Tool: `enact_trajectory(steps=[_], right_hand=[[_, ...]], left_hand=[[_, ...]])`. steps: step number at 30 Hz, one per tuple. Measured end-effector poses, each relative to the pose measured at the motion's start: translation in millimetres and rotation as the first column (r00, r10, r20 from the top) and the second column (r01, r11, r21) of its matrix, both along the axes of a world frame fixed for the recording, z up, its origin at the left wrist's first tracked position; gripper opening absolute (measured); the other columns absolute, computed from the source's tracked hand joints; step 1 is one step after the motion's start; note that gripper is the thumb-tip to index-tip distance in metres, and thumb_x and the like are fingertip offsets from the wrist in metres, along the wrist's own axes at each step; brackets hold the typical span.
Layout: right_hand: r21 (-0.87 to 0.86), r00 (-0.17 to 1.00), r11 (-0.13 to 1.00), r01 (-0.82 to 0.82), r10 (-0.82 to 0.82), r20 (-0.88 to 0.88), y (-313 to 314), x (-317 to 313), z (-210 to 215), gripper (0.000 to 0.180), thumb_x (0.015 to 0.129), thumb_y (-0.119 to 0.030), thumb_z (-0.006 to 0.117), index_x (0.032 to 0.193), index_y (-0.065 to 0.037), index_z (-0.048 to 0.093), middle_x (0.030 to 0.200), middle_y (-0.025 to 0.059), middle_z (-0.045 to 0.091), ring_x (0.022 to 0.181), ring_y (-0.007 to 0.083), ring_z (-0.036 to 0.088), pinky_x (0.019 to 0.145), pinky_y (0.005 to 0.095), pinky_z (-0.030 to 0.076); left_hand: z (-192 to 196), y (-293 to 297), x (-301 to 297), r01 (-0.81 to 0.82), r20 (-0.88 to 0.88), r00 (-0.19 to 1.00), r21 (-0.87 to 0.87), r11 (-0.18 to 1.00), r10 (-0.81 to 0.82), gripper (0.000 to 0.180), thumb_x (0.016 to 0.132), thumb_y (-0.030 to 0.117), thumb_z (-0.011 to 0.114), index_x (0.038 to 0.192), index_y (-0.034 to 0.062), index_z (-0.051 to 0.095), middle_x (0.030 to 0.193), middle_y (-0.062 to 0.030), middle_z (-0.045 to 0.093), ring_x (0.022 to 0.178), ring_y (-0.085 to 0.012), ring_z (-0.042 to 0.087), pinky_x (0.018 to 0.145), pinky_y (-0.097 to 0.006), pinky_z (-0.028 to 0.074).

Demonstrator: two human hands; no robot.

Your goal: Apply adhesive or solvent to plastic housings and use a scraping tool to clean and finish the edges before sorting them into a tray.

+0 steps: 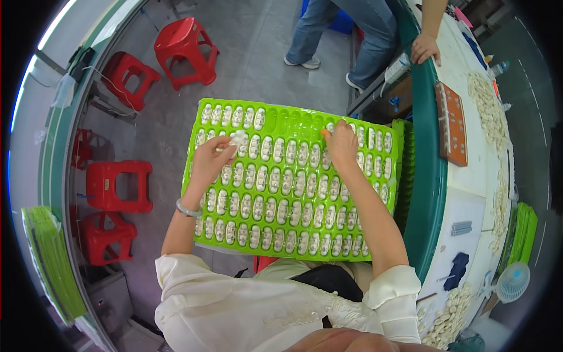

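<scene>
The bright green tray (pixel 293 120) fills the middle of the view, resting on the person's lap and tilted toward the teal-edged worktop (pixel 425 193) at the right. Most of its pockets hold small white pieces (pixel 275 205); a stretch of the top row is bare. The right hand (pixel 341 144) is curled at that top row, fingertips pinched on something small and orange, too small to identify. The left hand (pixel 212 159) is closed around a little clump of white pieces (pixel 238 138) over the tray's upper left. To work well here, keeping the tray level on the knees seems wise, seating each piece fully in its pocket and moving along the row in order
</scene>
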State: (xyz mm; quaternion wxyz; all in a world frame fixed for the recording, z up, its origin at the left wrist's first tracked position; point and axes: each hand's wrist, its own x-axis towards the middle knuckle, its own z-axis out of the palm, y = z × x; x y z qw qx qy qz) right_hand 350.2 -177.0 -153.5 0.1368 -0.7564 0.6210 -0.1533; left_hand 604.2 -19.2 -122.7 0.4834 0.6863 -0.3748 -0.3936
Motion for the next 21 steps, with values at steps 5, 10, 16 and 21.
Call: enact_trajectory(steps=[5, 10, 16, 21], right_hand=[[-0.039, 0.999, 0.999, 0.009, -0.011, -0.046, -5.6, 2.7, -4.2, 0.041, 0.073, -0.027, 0.071, 0.091, 0.005, 0.052, 0.081, 0.0233, 0.060, 0.075, 0.0376, 0.062, 0.065, 0.0418, 0.050], [-0.012, 0.995, 1.000, 0.014, -0.012, 0.099, 22.7, -14.3, 21.1, 0.042, 0.075, -0.031, 0.069, 0.093, 0.004, 0.054, 0.075, 0.0207, 0.061, 0.069, 0.0356, 0.061, 0.061, 0.0406, 0.048], [0.199, 0.918, 0.980, -0.001, -0.078, 0.388, 122.8, -92.3, 62.6, 0.037, 0.076, -0.028, 0.069, 0.096, 0.000, 0.058, 0.075, 0.0129, 0.063, 0.063, 0.0285, 0.061, 0.058, 0.0366, 0.047], [0.488, 0.793, 0.853, 0.183, -0.422, 0.440, 223.6, -171.9, 96.1, 0.024, 0.079, -0.019, 0.067, 0.098, -0.005, 0.062, 0.077, 0.0038, 0.064, 0.061, 0.0143, 0.056, 0.057, 0.0249, 0.044]], left_hand=[[-9.3, -53.5, -25.9, 0.106, 0.420, 0.905, -0.067, 0.992, -0.068, 0.036, 0.078, 0.016, 0.066, 0.103, -0.0076, 0.056, 0.074, -0.0143, 0.061, 0.067, -0.0232, 0.064, 0.056, -0.030, 0.050], [-46.7, -99.8, -40.9, 0.137, 0.811, 0.584, -0.064, 0.989, -0.028, 0.039, 0.073, 0.021, 0.067, 0.104, 0.0002, 0.056, 0.069, -0.0150, 0.062, 0.069, -0.0327, 0.061, 0.062, -0.041, 0.048], [-42.0, -97.7, -53.7, 0.047, 0.862, 0.496, 0.092, 0.995, -0.104, 0.039, 0.074, 0.026, 0.067, 0.101, 0.0009, 0.055, 0.078, -0.0199, 0.063, 0.072, -0.0356, 0.061, 0.064, -0.044, 0.049], [-85.2, -136.5, -48.3, 0.114, 0.896, 0.430, 0.068, 0.991, -0.111, 0.067, 0.067, 0.033, 0.074, 0.121, 0.0009, 0.050, 0.096, -0.0241, 0.062, 0.089, -0.0347, 0.061, 0.079, -0.044, 0.048]])
